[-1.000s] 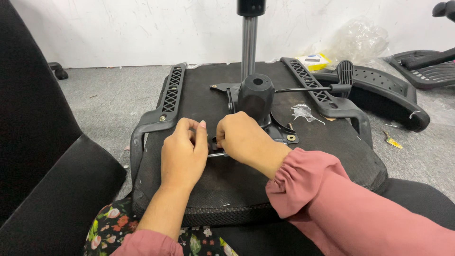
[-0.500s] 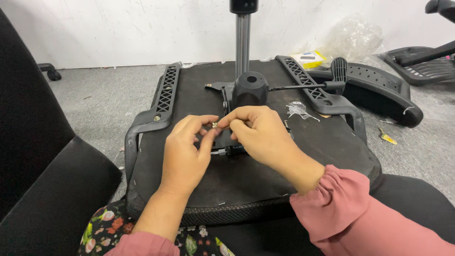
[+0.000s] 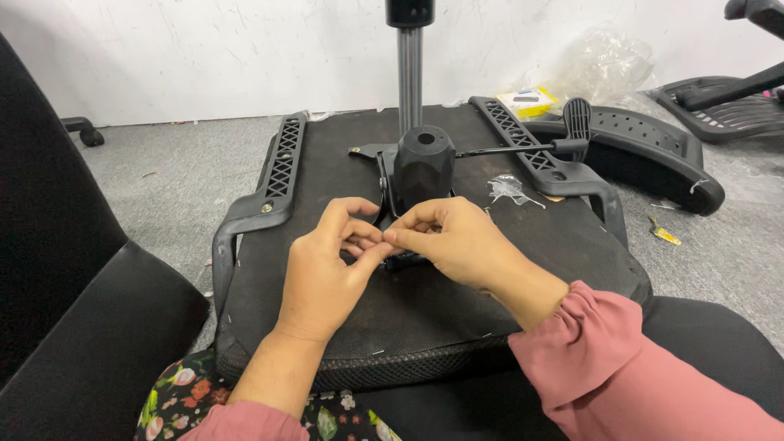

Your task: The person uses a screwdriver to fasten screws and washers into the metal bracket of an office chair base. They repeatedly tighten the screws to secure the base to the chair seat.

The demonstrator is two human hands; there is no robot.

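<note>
An office chair seat [image 3: 343, 327] lies upside down across my lap, its black underside facing up. A black mechanism housing [image 3: 423, 163] with a chrome gas cylinder [image 3: 409, 73] rises from its middle. My left hand [image 3: 327, 273] and my right hand [image 3: 453, 241] meet fingertip to fingertip just in front of the housing. Together they pinch a small part that my fingers almost hide. Ribbed armrest brackets are bolted along the seat's left side [image 3: 282, 163] and right side [image 3: 523, 139].
A thin lever [image 3: 506, 149] with a black paddle knob [image 3: 576, 122] sticks out to the right. A scrap of clear plastic [image 3: 508, 189] lies on the seat. A black chair back [image 3: 73, 286] stands at left. Another black chair part [image 3: 653, 155], a yellow box [image 3: 531, 100] and a plastic bag [image 3: 604, 65] lie on the grey floor.
Both hands have lifted slightly off the seat and drawn their fingertips together in front of the housing. The view has tilted a little, so the seat appears lower.
</note>
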